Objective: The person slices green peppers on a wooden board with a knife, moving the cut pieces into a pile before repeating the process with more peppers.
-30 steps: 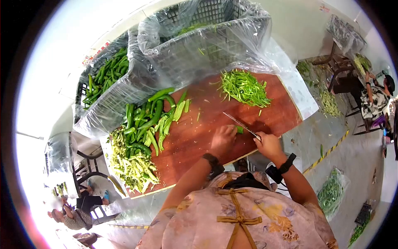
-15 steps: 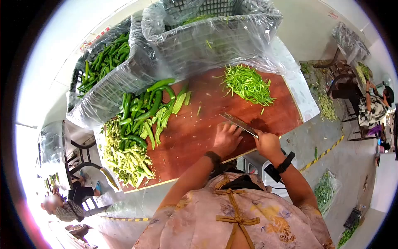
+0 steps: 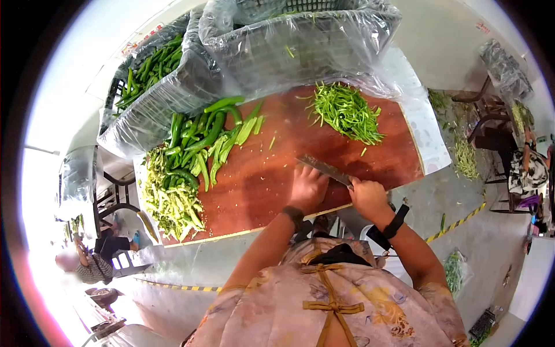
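Observation:
In my right hand (image 3: 369, 199) is a kitchen knife (image 3: 326, 169), its handle wrapped by my closed fingers and its blade slanting up to the left over the board. My left hand (image 3: 308, 188) lies palm down on the red-brown board (image 3: 254, 202), fingers stretched toward the blade and close beside it. Nothing shows under that palm, though it hides the board there. Beyond the blade is a heap of thin green pepper shreds (image 3: 350, 114). Whole green peppers (image 3: 199, 136) and split pepper halves (image 3: 247, 128) lie at the left, near a pile of pale pepper cores (image 3: 165, 199).
A plastic-lined crate of green peppers (image 3: 151, 72) stands at the back left. Another lined crate (image 3: 295, 49) borders the board's far edge. People sit at the far left (image 3: 95, 260) and far right (image 3: 523, 168). Yellow-black tape (image 3: 457, 222) marks the floor.
Both hands and the knife have shifted slightly left on the board. My left fingers, more spread before, now lie closer together beside the blade. The whole view has tilted a little.

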`<state>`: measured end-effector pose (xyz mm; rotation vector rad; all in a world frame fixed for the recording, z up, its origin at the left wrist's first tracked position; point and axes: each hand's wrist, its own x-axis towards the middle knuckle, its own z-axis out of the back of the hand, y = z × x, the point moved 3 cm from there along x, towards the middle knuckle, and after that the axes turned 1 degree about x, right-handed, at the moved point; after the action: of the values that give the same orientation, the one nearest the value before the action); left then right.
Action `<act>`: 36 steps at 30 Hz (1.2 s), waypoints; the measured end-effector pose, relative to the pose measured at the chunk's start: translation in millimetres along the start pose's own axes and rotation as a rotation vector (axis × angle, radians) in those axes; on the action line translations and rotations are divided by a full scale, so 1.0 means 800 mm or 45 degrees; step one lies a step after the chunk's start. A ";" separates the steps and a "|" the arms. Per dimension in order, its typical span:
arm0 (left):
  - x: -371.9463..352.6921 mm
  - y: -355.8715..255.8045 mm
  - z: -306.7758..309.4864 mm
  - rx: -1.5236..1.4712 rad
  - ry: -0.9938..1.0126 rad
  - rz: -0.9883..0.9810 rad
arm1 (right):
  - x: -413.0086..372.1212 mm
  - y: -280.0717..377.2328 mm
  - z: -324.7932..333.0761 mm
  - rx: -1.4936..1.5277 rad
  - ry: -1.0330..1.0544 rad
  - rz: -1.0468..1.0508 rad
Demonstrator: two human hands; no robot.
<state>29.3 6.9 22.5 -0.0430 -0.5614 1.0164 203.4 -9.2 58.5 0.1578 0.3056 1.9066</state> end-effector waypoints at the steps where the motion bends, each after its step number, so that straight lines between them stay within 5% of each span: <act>1: -0.001 0.000 0.000 0.001 0.011 0.003 | 0.001 -0.002 -0.003 0.012 0.011 0.008; 16: 0.007 0.000 0.004 -0.044 0.009 0.037 | 0.058 0.010 -0.007 0.092 -0.075 0.038; 29: 0.003 0.004 0.001 -0.062 -0.031 -0.001 | 0.014 0.000 -0.001 -0.063 0.178 -0.083; 36: 0.005 0.004 0.004 -0.122 -0.144 0.000 | 0.074 0.015 -0.018 -0.002 0.011 -0.060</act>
<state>26.7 11.2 25.6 -0.0710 -0.7134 0.9956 168.3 40.1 45.5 0.1403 0.3110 1.8613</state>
